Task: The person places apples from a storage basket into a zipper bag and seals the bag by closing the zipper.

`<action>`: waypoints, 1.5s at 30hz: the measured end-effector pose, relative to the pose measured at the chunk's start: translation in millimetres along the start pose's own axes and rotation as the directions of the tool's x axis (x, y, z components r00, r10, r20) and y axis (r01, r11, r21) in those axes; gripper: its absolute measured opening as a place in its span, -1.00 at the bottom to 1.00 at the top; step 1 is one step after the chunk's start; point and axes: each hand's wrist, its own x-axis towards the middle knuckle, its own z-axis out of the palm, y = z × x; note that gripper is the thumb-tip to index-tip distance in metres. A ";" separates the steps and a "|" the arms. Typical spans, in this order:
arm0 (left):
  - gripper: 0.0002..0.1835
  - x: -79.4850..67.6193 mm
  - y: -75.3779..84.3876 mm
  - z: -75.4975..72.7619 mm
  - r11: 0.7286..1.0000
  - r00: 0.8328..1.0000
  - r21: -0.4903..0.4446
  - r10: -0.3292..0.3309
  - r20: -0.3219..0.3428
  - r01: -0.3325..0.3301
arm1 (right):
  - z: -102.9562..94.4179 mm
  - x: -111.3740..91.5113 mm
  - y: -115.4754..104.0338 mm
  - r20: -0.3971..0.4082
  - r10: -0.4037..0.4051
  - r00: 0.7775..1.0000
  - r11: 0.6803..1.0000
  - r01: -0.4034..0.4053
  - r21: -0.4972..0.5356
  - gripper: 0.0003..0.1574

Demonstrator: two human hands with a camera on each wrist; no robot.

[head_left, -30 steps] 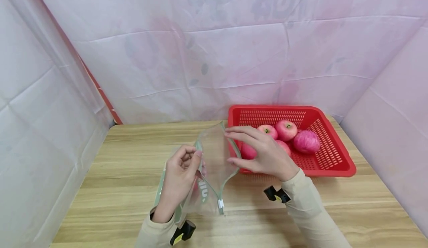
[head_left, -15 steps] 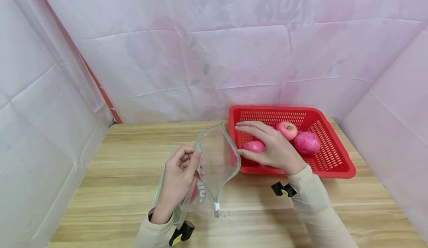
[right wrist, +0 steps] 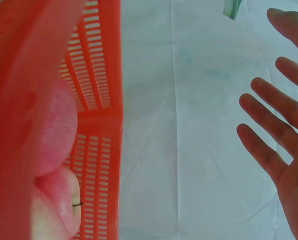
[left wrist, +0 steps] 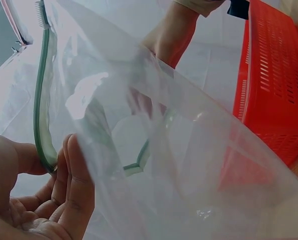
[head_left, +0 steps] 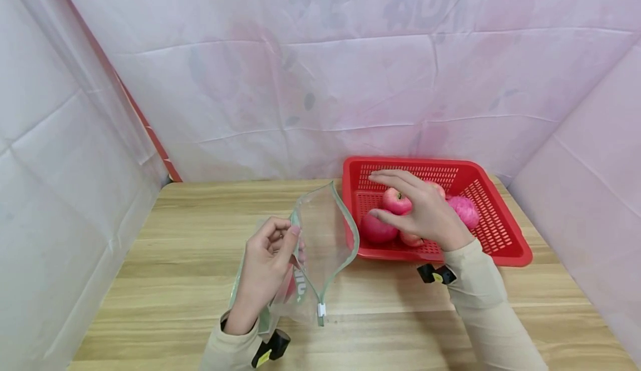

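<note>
A clear zip bag (head_left: 323,232) with pale green edges and a white slider (head_left: 321,309) stands with its mouth spread. My left hand (head_left: 267,262) pinches the left edge of that mouth between thumb and fingers; the left wrist view shows the pinch on the green zip strip (left wrist: 42,95). Over the red basket (head_left: 435,257) hovers my right hand (head_left: 425,209), fingers spread, holding nothing. Below it in the basket lie several pink-red apples (head_left: 379,227), partly covered by the hand. A fluffy-looking pink round fruit (head_left: 464,211) sits at the basket's right side.
The wood-grain table (head_left: 195,248) carries the bag and the basket. Pale printed cloth (head_left: 225,98) hangs behind and at both sides. In the right wrist view, the basket wall (right wrist: 96,165) stands close to the camera on the left.
My right hand has left the bag's right edge and moved right over the basket, uncovering apples at its left end. The left hand keeps its pinch on the bag.
</note>
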 end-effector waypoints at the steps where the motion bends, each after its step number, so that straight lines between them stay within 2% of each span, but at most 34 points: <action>1: -0.85 -0.2 0.0 0.1 1.000 1.000 0.000 0.000 -0.001 0.000 | -1.3 -0.1 1.2 -0.004 0.005 1.000 1.000 -0.005 -0.001 -0.10; 12: -0.84 -1.9 -0.6 1.1 1.000 1.000 -0.011 -0.006 0.002 0.006 | -9.6 0.5 15.2 -0.031 -0.006 0.999 1.000 0.007 0.023 -0.12; 17: -0.85 -3.0 -0.4 1.4 1.000 1.000 -0.016 -0.007 0.003 0.007 | -11.1 0.1 22.7 -0.013 0.004 1.000 1.000 -0.003 0.020 -0.11; 25: -0.85 -4.6 -0.6 2.5 1.000 1.000 -0.011 0.002 -0.004 -0.002 | -15.8 -0.8 29.9 0.063 0.092 0.994 0.995 -0.089 -0.052 -0.15; 30: -0.86 -5.2 -0.7 3.1 1.000 1.000 -0.008 0.008 -0.004 -0.008 | -18.5 2.6 35.6 0.124 0.108 0.986 0.992 -0.099 -0.075 -0.15; 37: -0.85 -6.0 0.0 3.5 1.000 1.000 -0.003 0.002 -0.014 -0.002 | -15.6 8.6 42.5 0.229 0.140 0.963 0.987 -0.116 -0.114 -0.22; 45: -0.85 -6.2 -0.7 5.0 1.000 1.000 -0.009 -0.009 -0.013 0.009 | -9.3 9.5 49.5 0.294 0.151 0.944 0.986 -0.122 -0.116 -0.22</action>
